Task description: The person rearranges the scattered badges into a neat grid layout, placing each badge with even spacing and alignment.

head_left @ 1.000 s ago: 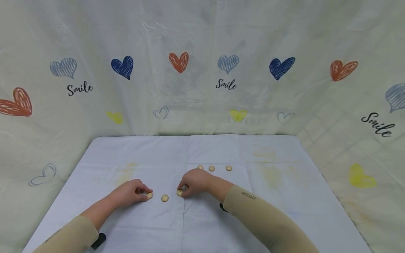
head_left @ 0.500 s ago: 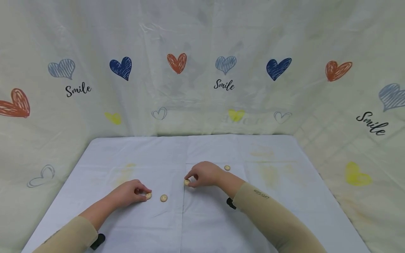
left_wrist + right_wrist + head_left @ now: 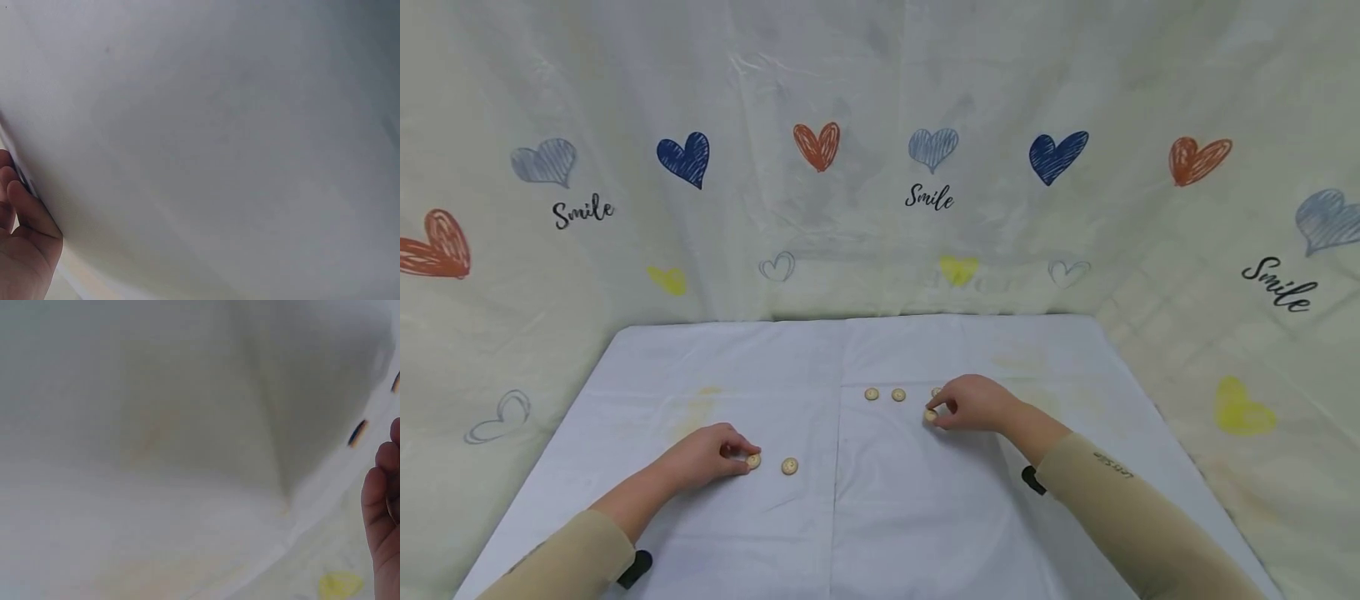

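Note:
My left hand (image 3: 711,458) rests low over the table's left part, thumb and fingers pinching a small round wooden disc (image 3: 754,461). Just right of it lies a second wooden disc (image 3: 789,466), apart from the fingers. Farther right, my right hand (image 3: 973,404) pinches another disc (image 3: 930,415) by its edge. Partly behind these fingertips shows a disc of the back row (image 3: 937,392). Two more, a left one (image 3: 871,394) and a middle one (image 3: 898,395), lie in that row. Faint dark marks show on the discs' faces.
A white cloth with creases and yellowish stains covers the table (image 3: 887,517). Behind it hangs a pale curtain (image 3: 865,225) printed with hearts and the word Smile. Each wrist view shows mostly blurred cloth, with part of the hand at one edge.
My right hand has carried its disc from the front row rightward and back, to just in front of the back row's right disc. My left hand has stayed in place.

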A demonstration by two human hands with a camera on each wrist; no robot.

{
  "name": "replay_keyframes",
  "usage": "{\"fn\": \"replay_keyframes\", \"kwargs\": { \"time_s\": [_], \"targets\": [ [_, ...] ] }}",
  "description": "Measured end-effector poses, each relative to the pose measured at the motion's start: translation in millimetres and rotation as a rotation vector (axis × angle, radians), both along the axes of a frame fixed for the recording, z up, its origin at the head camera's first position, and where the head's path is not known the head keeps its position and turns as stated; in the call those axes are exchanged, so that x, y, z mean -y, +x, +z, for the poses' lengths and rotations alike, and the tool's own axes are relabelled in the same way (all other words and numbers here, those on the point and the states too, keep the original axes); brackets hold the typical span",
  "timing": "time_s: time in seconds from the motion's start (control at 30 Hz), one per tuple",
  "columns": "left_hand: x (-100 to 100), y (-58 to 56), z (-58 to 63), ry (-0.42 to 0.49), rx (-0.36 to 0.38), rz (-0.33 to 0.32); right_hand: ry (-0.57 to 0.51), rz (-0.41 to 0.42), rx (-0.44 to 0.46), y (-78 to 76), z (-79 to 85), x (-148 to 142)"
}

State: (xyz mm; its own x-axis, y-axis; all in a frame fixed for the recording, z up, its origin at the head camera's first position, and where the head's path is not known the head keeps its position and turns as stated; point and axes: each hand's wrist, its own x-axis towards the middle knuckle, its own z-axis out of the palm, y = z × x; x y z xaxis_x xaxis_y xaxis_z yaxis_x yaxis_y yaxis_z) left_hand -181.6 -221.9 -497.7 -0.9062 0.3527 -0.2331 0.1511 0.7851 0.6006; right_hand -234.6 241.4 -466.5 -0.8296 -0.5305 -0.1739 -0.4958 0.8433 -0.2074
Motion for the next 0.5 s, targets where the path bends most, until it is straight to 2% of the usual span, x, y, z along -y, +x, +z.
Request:
{"fn": "replay_keyframes", "kwargs": {
  "time_s": [0.2, 0.37, 0.5],
  "targets": [
    [3.4, 1.6, 2.4, 0.006, -0.015, -0.012, -0.018, -0.039, 0.009, 0.9, 3.6, -24.9],
    [4.0, 0.4, -0.6, 0.018, -0.017, -0.023, -0.021, -0.037, 0.022, -0.1, 3.6, -24.5],
    [1.1, -1.2, -2.8, 0.009, -0.016, -0.006, -0.004, -0.019, 0.002, -2.6, -1.2, -23.0]
  ]
}}
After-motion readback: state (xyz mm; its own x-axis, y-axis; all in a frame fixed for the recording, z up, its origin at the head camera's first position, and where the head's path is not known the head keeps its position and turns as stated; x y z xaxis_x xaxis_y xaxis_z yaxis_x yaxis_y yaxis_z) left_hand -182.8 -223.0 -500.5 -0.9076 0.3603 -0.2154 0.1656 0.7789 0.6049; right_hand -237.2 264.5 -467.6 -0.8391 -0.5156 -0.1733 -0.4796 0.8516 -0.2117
